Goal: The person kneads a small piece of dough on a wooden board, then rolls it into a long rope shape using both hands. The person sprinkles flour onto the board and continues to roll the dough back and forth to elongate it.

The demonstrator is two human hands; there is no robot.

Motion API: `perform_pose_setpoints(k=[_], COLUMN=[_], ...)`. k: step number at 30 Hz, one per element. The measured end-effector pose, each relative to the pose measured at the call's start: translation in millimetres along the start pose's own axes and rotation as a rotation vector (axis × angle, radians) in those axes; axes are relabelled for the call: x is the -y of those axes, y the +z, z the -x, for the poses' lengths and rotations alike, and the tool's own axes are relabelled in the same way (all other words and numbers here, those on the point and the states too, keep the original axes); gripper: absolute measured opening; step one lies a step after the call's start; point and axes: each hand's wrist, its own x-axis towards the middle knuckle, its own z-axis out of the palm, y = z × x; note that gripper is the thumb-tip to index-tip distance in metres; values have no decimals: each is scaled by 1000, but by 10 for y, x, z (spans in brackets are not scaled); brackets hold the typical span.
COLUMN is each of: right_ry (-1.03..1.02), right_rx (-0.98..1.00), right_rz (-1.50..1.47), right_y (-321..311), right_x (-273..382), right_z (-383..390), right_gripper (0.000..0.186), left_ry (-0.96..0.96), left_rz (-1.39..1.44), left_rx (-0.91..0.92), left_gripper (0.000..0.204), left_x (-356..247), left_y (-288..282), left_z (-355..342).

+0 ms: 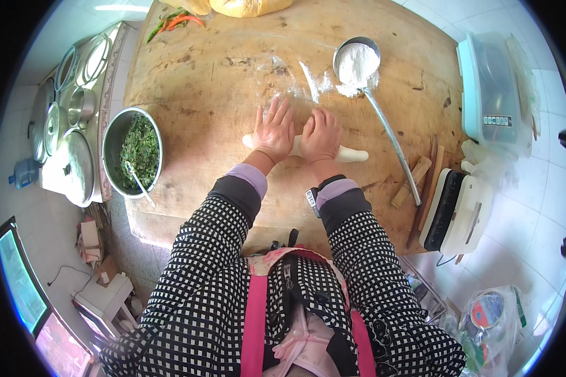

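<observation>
A long white dough roll lies crosswise on the wooden table. My left hand rests on it with fingers stretched forward. My right hand presses on it just to the right, fingers slightly bent and not gripping. Beyond them is scattered flour. A long-handled metal ladle heaped with white flour lies to the right of my hands. At the left edge, a steel bowl holds chopped greens and a spoon.
Chillies and yellow bags lie at the back. Along the right are a lidded plastic box, wooden rods, a wooden block and a white appliance. Pots and lids crowd a left side surface.
</observation>
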Motion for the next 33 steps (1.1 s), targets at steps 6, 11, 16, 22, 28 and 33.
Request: perform_pose_setpoints(k=[6, 11, 16, 22, 28, 33], right_ry=[91, 0, -33, 195, 275, -61], right_rx=[15, 71, 300, 88, 280, 297], right_rz=[43, 186, -61, 658, 725, 860], right_y=[60, -5, -423, -1599, -1868, -2916], right_x=[-66, -86, -213, -1405, -1791, -1108], right_z=[-450, -289, 536, 432, 264, -546], right_gripper=[28, 49, 21, 37, 29, 23], left_ry=[-86, -136, -44, -41, -66, -183], left_rz=[40, 73, 112, 117, 143, 123], left_rx=[141, 251, 198, 19, 28, 164], left_gripper=[23, 27, 22, 13, 15, 20], left_x=[75, 19, 7, 45, 55, 55], left_y=[-46, -149, -342, -211, -173, -160], left_z=[-335, -182, 590, 751, 724, 677])
